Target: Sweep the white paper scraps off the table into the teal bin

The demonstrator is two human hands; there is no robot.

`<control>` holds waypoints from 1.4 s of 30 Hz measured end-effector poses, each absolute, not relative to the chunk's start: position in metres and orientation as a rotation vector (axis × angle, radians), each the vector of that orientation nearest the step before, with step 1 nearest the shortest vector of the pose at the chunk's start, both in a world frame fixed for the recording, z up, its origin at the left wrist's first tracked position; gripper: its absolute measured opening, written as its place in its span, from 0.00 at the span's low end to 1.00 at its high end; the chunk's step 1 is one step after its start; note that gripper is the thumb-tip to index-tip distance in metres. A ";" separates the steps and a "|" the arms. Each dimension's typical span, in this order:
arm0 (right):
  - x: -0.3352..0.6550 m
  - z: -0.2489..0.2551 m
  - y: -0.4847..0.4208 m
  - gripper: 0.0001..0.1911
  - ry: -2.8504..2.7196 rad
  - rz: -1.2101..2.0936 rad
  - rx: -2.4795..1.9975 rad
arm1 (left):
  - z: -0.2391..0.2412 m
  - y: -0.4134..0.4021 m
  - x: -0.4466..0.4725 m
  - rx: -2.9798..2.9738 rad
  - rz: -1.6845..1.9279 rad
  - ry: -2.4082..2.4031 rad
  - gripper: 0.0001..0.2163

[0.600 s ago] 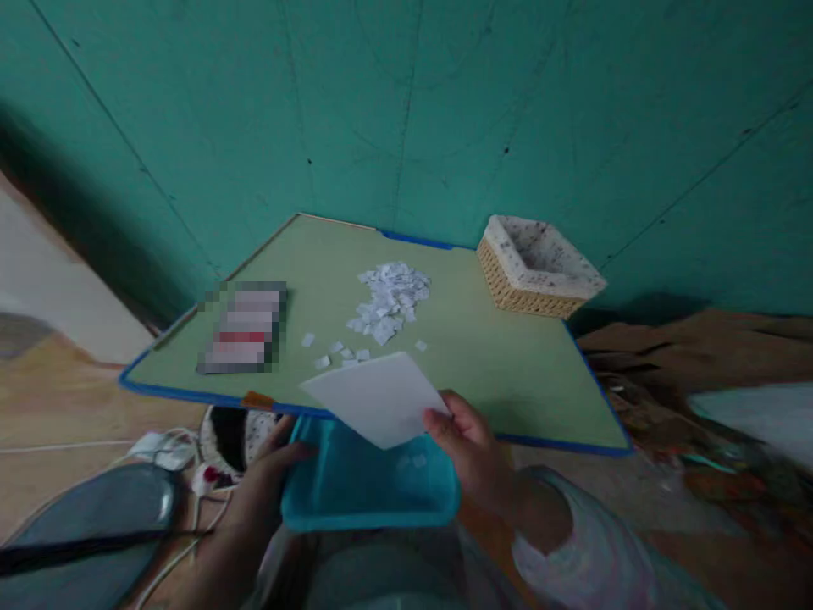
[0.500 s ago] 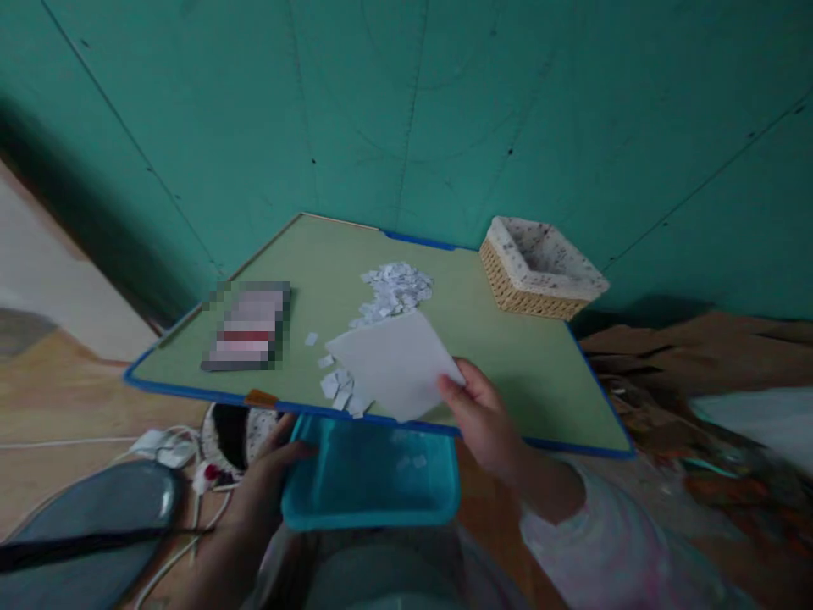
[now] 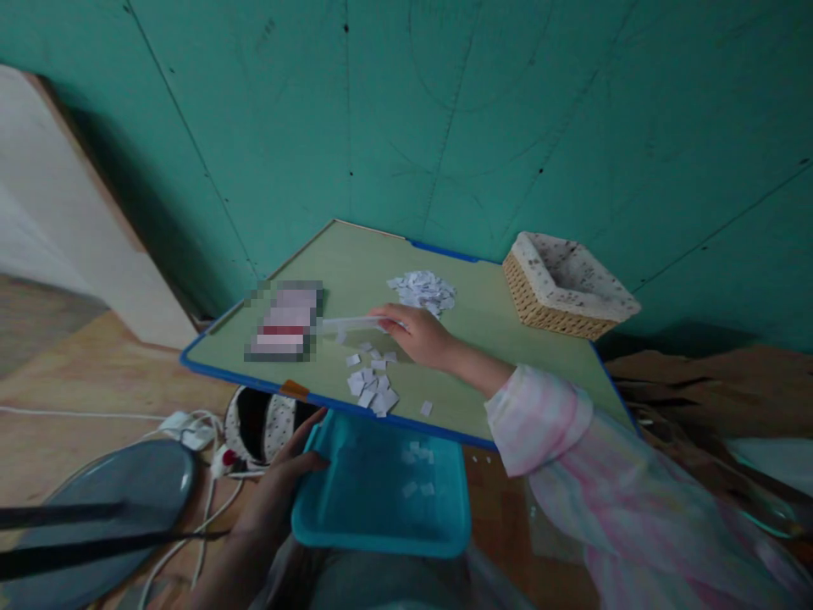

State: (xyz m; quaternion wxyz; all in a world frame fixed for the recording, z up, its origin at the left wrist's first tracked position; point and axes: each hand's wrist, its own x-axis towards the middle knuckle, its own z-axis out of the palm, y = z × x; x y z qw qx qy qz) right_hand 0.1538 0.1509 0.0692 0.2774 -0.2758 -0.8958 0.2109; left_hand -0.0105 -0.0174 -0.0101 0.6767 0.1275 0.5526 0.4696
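Observation:
My right hand (image 3: 416, 333) pinches a white sheet (image 3: 356, 323), seen nearly edge-on above the pale green table (image 3: 501, 356). Just beyond it lies a heap of small white paper pieces (image 3: 424, 290). A looser group of paper scraps (image 3: 373, 390) is spread near the front edge. Under that edge, my left hand (image 3: 303, 453) grips the left rim of a blue plastic tray (image 3: 374, 500). Several paper bits (image 3: 419, 487) are inside the tray on its right side.
A lined wicker basket (image 3: 568, 292) stands at the table's right end. A pixelated flat object (image 3: 285, 322) lies on the left. Below are a grey round stool (image 3: 133, 508), white cables (image 3: 207, 500) and a patterned round container (image 3: 273, 424). Cardboard (image 3: 711, 381) lies right of the table.
My right hand has moved away from the front edge with the sheet, which has turned from broadside to edge-on. More paper bits show in the tray. The view has shifted left.

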 end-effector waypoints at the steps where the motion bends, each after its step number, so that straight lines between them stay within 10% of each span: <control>1: 0.153 0.068 0.149 0.12 -2.442 0.546 -0.727 | -0.009 -0.018 -0.012 0.288 1.063 1.238 0.32; 21: 0.271 0.090 0.118 0.11 -2.239 0.620 -1.175 | 0.004 -0.005 0.007 0.293 0.984 1.309 0.36; 42: 0.276 0.073 0.140 0.14 -1.620 1.404 -1.494 | 0.018 -0.002 0.012 0.296 1.002 1.338 0.32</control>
